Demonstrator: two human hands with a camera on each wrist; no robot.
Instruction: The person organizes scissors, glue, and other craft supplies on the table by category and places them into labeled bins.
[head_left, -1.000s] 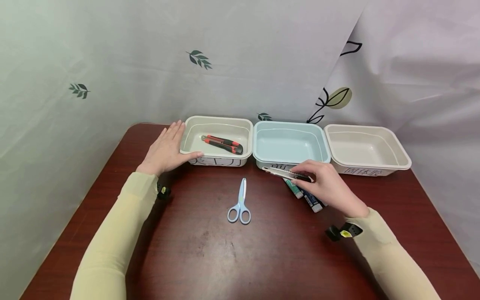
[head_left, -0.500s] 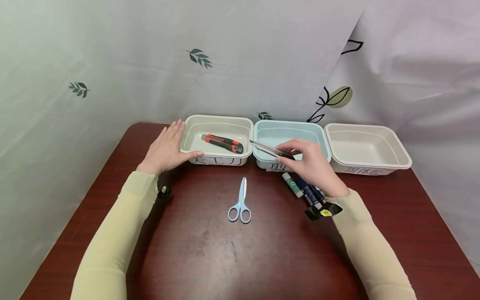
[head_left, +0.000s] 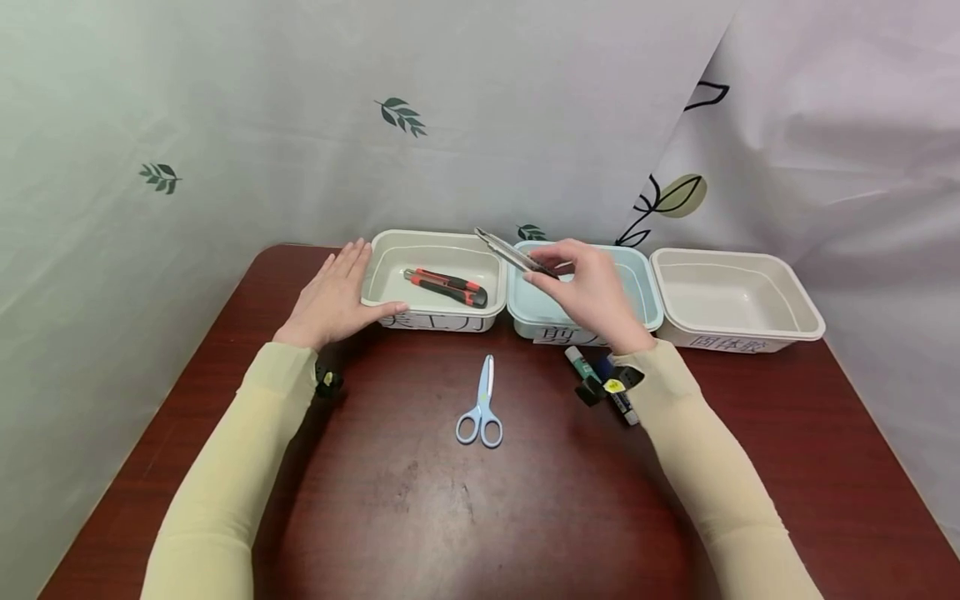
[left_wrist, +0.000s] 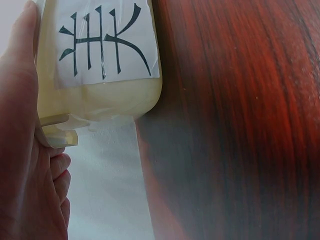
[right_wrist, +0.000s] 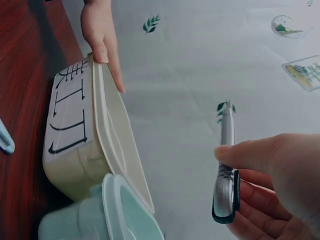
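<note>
My right hand (head_left: 588,287) pinches a silver-and-black utility knife (head_left: 506,250) between thumb and fingers. It holds the knife above the blue bin (head_left: 534,310), blade end pointing left over the right rim of the left cream bin (head_left: 386,292). In the right wrist view the knife (right_wrist: 223,197) is tilted up, the thumb on its side. Red-and-black utility knives (head_left: 450,288) lie inside the left bin. Against that bin's left end rests my left hand (head_left: 330,300), fingers extended along the side and thumb on the front rim.
Light blue scissors (head_left: 482,408) lie mid-table. A green glue stick (head_left: 579,360) and a dark blue glue stick (head_left: 627,412) lie before the blue bin, partly hidden by my right wrist. Another cream bin (head_left: 705,292) stands at the right. A patterned curtain (head_left: 300,125) hangs behind.
My right hand has carried the utility knife left and up, from over the glue sticks to above the blue bin. My left hand has stayed in place.
</note>
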